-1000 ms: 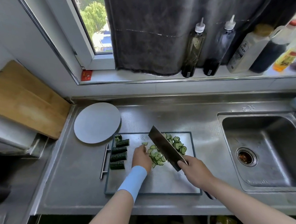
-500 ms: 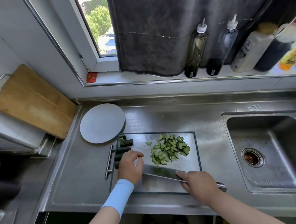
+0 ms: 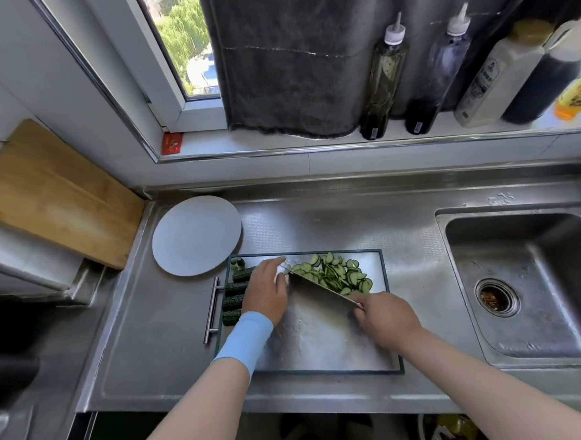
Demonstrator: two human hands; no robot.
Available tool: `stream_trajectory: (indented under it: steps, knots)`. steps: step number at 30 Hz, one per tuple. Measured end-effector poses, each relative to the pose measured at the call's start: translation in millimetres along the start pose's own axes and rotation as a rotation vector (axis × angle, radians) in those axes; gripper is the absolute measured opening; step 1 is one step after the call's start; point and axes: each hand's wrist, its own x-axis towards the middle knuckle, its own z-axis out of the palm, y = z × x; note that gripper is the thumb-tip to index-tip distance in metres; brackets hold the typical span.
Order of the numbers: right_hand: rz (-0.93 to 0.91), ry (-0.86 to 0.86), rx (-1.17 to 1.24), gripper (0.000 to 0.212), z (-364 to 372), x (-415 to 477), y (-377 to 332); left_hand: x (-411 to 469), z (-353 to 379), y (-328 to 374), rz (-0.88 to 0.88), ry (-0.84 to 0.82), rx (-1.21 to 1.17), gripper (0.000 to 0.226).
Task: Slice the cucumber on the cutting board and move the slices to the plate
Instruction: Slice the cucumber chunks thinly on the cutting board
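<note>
Your right hand (image 3: pixel 385 319) is curled tight round the handle end of the cleaver (image 3: pixel 315 294), whose broad blade slants low over the steel cutting board (image 3: pixel 323 356). Your left hand (image 3: pixel 267 290), with a blue wristband (image 3: pixel 246 340) below it, lies with fingers stretched out and holds nothing, just beside the blade's left edge. Several uncut cucumber pieces (image 3: pixel 233 302) line the board's left side. The cucumber slices (image 3: pixel 337 273) are heaped at the board's far end, against the blade. The plate (image 3: pixel 196 240) sits just beyond the far-left corner, and bottles (image 3: pixel 381 80) stand on the windowsill (image 3: pixel 312 139)
</note>
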Motion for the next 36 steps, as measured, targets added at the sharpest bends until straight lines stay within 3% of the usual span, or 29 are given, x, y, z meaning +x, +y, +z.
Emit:
stream_trajectory:
  steps: [5,12,23,31,36]
  knots:
    - [0.116,-0.053,0.158,0.026,-6.3,6.2,-2.7,9.3,-6.4,-8.0,-0.134,0.116,-0.034,0.032]
    - [0.046,-0.146,0.267,0.026,-1.8,2.2,-39.4,11.2,-17.7,-20.3,-0.264,0.214,-0.069,0.036]
    - [0.177,-0.031,0.312,0.024,1.4,4.7,-44.5,21.8,-31.7,-47.1,-0.336,0.229,0.007,0.040]
    - [0.165,-0.034,0.477,0.032,6.5,13.0,-76.1,39.2,-34.2,-62.7,-0.114,-0.106,0.438,0.033]
    - [0.211,-0.070,0.477,0.029,17.1,18.6,-78.9,56.6,-28.1,-61.6,-0.112,-0.207,0.623,0.029]
